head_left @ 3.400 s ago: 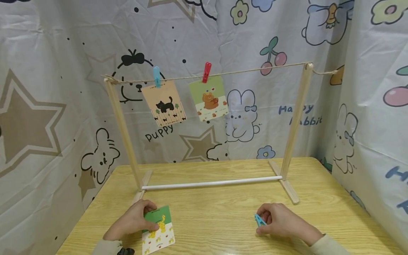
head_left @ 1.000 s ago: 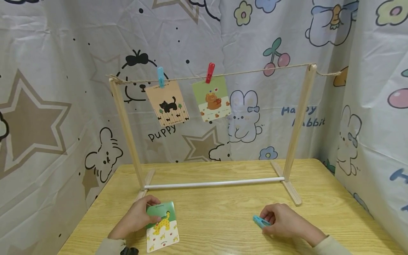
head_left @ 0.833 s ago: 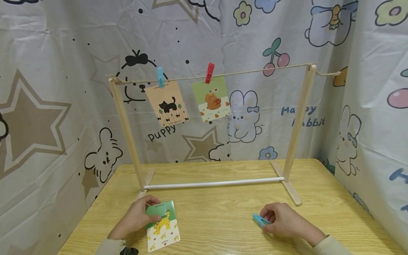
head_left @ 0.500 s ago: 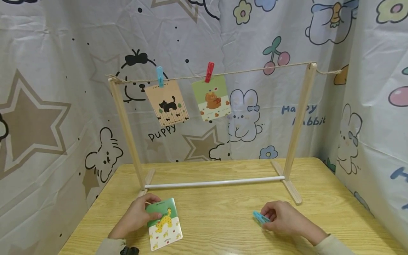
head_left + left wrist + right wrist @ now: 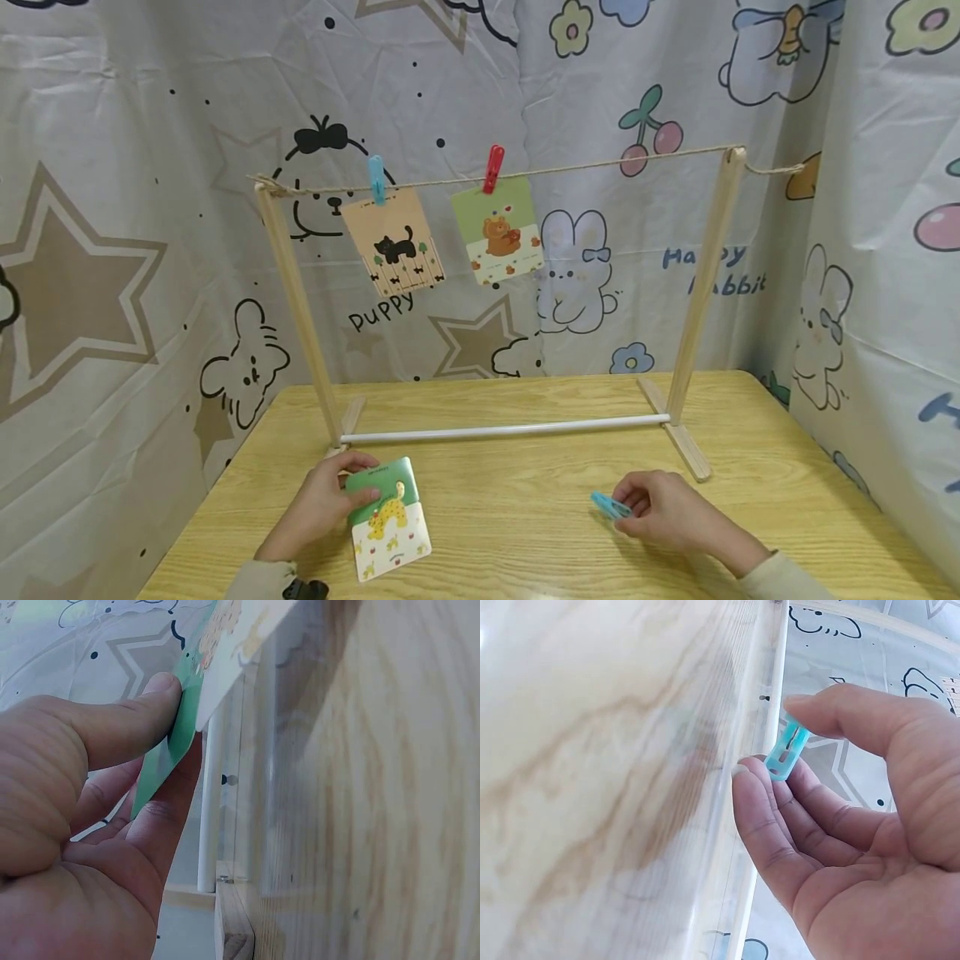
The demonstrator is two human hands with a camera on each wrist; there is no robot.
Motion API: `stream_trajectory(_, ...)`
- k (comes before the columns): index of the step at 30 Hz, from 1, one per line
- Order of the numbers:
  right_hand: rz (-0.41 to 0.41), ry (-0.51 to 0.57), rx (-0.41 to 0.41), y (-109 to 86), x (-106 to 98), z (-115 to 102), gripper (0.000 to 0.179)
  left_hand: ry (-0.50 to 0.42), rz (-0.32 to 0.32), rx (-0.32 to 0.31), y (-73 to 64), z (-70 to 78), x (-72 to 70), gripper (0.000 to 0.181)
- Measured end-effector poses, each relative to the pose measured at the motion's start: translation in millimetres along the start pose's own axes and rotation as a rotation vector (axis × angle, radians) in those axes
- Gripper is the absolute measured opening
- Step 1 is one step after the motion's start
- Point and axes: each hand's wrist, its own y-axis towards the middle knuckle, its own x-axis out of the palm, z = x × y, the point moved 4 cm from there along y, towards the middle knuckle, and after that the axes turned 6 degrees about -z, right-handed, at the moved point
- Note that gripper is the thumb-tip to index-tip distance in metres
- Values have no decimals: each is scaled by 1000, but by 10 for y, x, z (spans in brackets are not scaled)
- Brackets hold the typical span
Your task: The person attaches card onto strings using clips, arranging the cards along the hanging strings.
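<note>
My left hand [image 5: 321, 506] pinches a green and white card [image 5: 389, 518] with a yellow spotted animal on it. In the left wrist view the thumb lies on the face of the card [image 5: 175, 727] and the fingers are behind it. On the right, my right hand [image 5: 670, 514] pinches a light blue clothespin [image 5: 611, 505] between thumb and fingers, low over the table. The right wrist view shows the same clothespin [image 5: 786, 750] with its slotted side visible.
A twine line [image 5: 592, 168] spans two wooden posts [image 5: 701, 283]. From it hang a black-cat card [image 5: 393, 250] under a blue clothespin [image 5: 377, 180] and a bear card [image 5: 498, 233] under a red clothespin [image 5: 492, 169]. A white rod [image 5: 502, 431] joins the posts' feet on the table [image 5: 510, 525].
My left hand has raised the spotted-animal card slightly, moving it away from me. The blue clothespin has turned in my right hand's fingers, and that hand has risen a little.
</note>
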Motion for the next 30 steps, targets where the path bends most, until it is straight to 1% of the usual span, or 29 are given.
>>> stream_trajectory(4,16,2,-1,9,-3,-2,22,-57,-13,24,2,10,-5,35)
stream_trajectory(7,24,5,-11,9,-4,-6,22,-82,-16,37,7,14,-10,33)
stream_trajectory(13,31,22,-33,-3,-2,-13,22,-91,0,43,6,12,-20,32)
stream_trajectory(18,32,26,-38,2,2,-7,22,-132,6,46,5,22,-30,33)
stream_trajectory(22,40,12,-45,8,1,-2,21,-157,-3,52,5,36,-35,34)
stream_trajectory(26,50,-3,-39,16,-9,-5,20,-174,-7,64,0,49,-40,34)
stream_trajectory(30,54,0,-30,25,-17,-12,19,-174,5,63,-2,53,-44,34)
